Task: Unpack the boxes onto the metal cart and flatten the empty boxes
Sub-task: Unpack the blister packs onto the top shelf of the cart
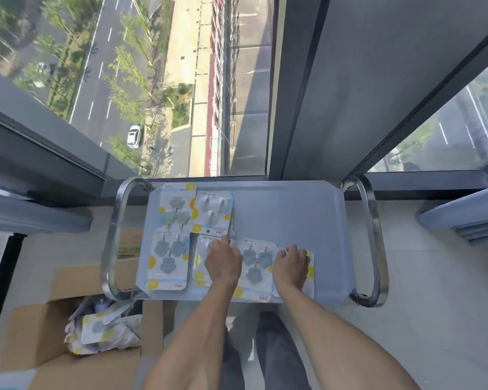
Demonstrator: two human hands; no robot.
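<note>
At the lower left of the frame an open cardboard box [40, 347] sits on the floor with packets still inside. The metal cart [293, 215] fills the centre, carded packets [168, 260] laid across its left half. The left hand [223, 261] presses flat, fingers spread, on one packet; the right hand [290, 264] rests with fingers curled on the rightmost packet [310, 273].

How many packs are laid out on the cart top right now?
6: two at the back left, one front left, one under the left hand, one between the hands, one under the right hand. Stacked ones may hide.
</note>
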